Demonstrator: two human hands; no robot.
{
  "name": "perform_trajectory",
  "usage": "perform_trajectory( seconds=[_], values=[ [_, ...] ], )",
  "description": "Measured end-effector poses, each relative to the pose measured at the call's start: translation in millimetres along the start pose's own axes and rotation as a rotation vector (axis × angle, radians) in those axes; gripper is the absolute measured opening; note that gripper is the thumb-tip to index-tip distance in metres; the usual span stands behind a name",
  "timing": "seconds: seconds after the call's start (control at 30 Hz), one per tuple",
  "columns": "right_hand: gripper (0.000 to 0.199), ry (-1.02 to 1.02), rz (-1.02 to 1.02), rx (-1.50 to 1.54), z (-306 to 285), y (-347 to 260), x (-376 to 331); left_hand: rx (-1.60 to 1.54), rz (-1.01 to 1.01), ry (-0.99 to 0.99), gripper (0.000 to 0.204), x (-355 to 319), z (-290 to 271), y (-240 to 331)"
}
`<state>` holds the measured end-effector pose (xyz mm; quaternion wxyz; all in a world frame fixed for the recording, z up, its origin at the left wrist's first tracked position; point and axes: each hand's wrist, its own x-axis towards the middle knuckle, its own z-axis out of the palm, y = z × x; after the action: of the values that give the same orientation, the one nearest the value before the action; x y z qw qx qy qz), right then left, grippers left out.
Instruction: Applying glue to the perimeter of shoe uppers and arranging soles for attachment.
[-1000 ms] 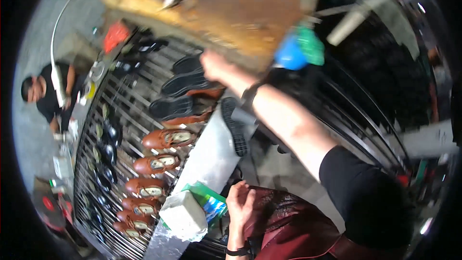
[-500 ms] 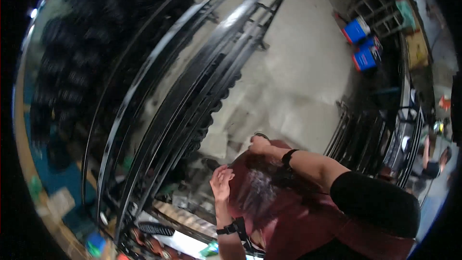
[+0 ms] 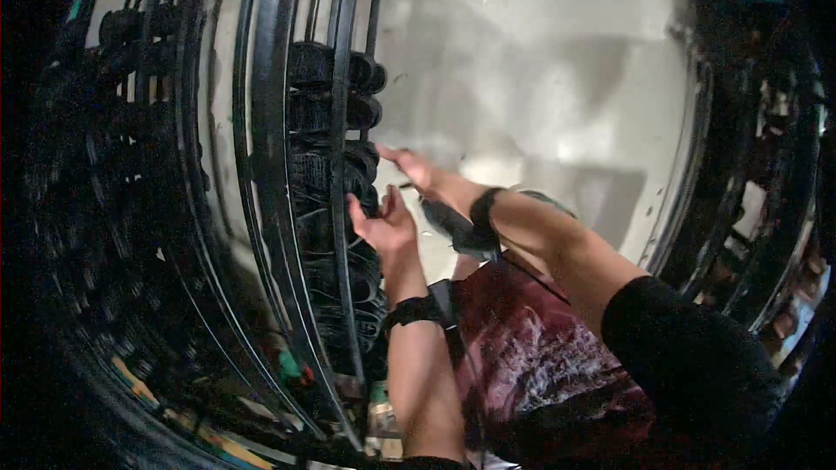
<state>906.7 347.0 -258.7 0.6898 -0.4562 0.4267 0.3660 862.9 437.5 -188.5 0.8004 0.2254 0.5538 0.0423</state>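
Observation:
On the left stands a black metal rack with long rails. A row of dark, rounded, shoe-like pieces lies along it, too dim to tell exactly. Beside the nearest rail is my left hand, its thumb and fingers apart and nothing seen in it. My right hand is a little farther off, fingers stretched toward the rounded ends of the row. It looks to hold nothing. Whether either hand touches the pieces or the rail cannot be made out. Both wrists wear black bands.
Pale floor stretches ahead between the racks. Another dark rack runs along the right side. More dark pieces fill the far left. A dark red apron covers my front. A small green thing lies low among the rails.
My view has swung toward the left rack, which now stands closer. Both hands have moved up to its row of dark pieces; the right hand has left the apron's edge.

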Motion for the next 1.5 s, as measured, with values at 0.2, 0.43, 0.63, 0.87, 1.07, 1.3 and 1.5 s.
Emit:
perform_trajectory(
  seconds=[0.2, 0.43, 0.63, 0.87, 1.07, 1.3, 1.5],
  values=[
    [0.065, -0.562, 0.027, 0.245, 18, -81, 12, -0.034, 0.009, -0.007, 0.046, 0, 65, 7],
    [0.045, -0.636, -0.529, -0.400, -86, 34, 106, 0.287, 0.129, -0.131, 0.033, 4, 51, -45],
    [0.044, -0.187, -0.364, 0.072, -31, 35, 21, -0.200, -0.215, -0.056, 0.037, 27, 1, 1],
    [0.065, -0.373, 0.121, -0.079, -19, -14, 54, -0.315, -0.515, -0.148, 0.038, 43, -39, 33],
    [0.064, -0.491, 0.111, -0.339, -20, 15, 33, -0.048, -0.374, -0.221, 0.035, 15, -104, 53],
    [0.068, -0.282, 0.098, -0.667, 42, -21, -272, -0.219, -0.723, -0.047, 0.041, -232, -185, 133],
    [0.108, -0.625, -0.017, -0.958, 136, 2, -465, -0.216, -0.116, -0.268, 0.078, -508, -174, 283]
  ],
)
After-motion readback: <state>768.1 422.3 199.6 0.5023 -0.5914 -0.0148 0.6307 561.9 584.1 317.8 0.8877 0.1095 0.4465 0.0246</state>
